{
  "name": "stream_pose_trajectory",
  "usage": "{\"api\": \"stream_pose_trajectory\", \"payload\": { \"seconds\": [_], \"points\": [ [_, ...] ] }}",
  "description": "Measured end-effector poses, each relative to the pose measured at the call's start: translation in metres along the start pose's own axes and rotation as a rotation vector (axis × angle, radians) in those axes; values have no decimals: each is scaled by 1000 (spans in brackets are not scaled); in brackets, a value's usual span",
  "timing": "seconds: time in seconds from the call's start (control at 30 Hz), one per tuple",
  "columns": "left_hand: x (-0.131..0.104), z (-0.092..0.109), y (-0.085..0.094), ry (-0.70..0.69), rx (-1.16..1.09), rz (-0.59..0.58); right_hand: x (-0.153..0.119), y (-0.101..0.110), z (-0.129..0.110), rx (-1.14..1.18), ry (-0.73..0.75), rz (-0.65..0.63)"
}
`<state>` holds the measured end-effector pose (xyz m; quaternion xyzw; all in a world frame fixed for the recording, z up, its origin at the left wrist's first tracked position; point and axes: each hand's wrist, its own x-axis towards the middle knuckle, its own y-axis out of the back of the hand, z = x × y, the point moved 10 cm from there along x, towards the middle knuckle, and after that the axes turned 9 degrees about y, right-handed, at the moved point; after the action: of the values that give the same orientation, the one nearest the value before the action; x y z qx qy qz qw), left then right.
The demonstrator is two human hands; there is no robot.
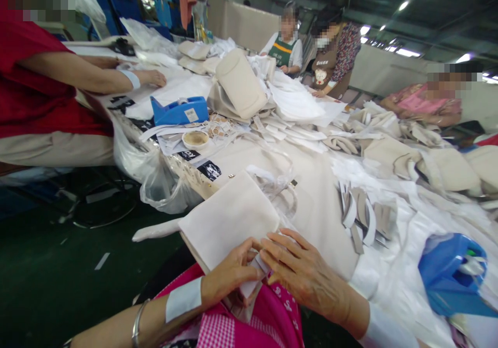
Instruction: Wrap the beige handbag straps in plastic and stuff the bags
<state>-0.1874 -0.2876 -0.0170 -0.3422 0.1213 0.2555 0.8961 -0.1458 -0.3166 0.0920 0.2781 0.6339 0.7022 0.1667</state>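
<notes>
In front of my lap is a beige fabric piece [229,221] with a flat white face, its near edge folded up at my hands. My left hand [235,267] is closed with thumb and fingers pinching this folded edge, where a small grey-white flap [249,287] sticks out. From the right, my right hand [301,270] presses on the same edge, fingers bent over it and close to the left fingertips. What lies under the right fingers is hidden. A narrow white strap-like end [157,230] juts out left of the piece.
A blue tape dispenser [179,111] and a small round dish [195,139] sit at the table's left edge; another blue dispenser [453,270] is at right. Curved beige strips [363,213] lie nearby. Fabric pieces [241,83] are heaped behind. Several co-workers surround the table.
</notes>
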Motion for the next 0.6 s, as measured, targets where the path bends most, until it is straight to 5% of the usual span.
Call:
{"api": "stream_pose_trajectory", "payload": {
  "seconds": [0.23,0.37,0.47,0.6],
  "points": [
    [-3,-1,-3,-44,-15,69,-11,-1,8,161,-143,125],
    [-5,-5,-2,-20,53,128,-54,30,35,236,-407,334],
    [-7,-8,8,11,133,224,-143,78,71,70,-816,598],
    [3,-25,26,114,152,292,-324,123,80,-136,-1505,1019]
  ]
}}
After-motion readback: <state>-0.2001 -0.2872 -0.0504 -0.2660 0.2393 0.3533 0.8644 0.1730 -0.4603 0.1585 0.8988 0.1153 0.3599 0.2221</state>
